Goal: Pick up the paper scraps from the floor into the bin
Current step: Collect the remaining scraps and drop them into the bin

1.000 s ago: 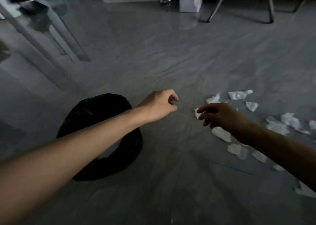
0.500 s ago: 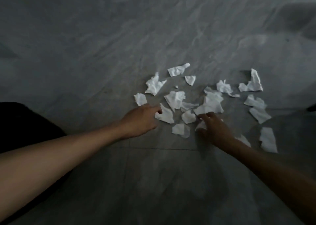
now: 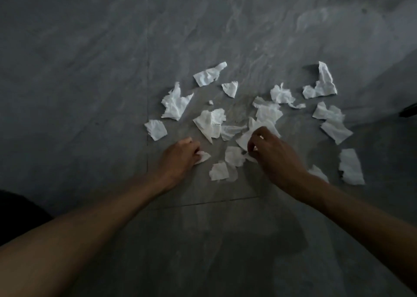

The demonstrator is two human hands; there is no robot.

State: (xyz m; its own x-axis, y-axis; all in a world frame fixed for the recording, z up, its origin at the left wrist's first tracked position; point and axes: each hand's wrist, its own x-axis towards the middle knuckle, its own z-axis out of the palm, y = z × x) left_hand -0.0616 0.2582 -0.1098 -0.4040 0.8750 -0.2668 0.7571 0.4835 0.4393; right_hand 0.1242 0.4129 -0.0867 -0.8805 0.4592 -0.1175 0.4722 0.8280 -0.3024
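Note:
Several torn white paper scraps (image 3: 209, 123) lie scattered on the grey tiled floor (image 3: 90, 71), spreading to the right as far as a long scrap (image 3: 350, 167). My left hand (image 3: 178, 159) rests on the floor at the near edge of the pile, its fingers closed on a small scrap (image 3: 204, 156). To its right, my right hand (image 3: 273, 152) pinches a larger scrap (image 3: 244, 139) among the heap. A dark rounded shape at the lower left edge is the black bin (image 3: 18, 215), mostly out of frame.
A tile joint (image 3: 147, 71) runs up the floor left of the scraps. A dark object (image 3: 409, 110) pokes in at the right edge. Bare floor lies between my forearms and toward the top of the view.
The view swung from the bin to the scrap pile. Both hands reached down to it; my left hand closed on a small scrap, and my right hand's fingers curled onto another.

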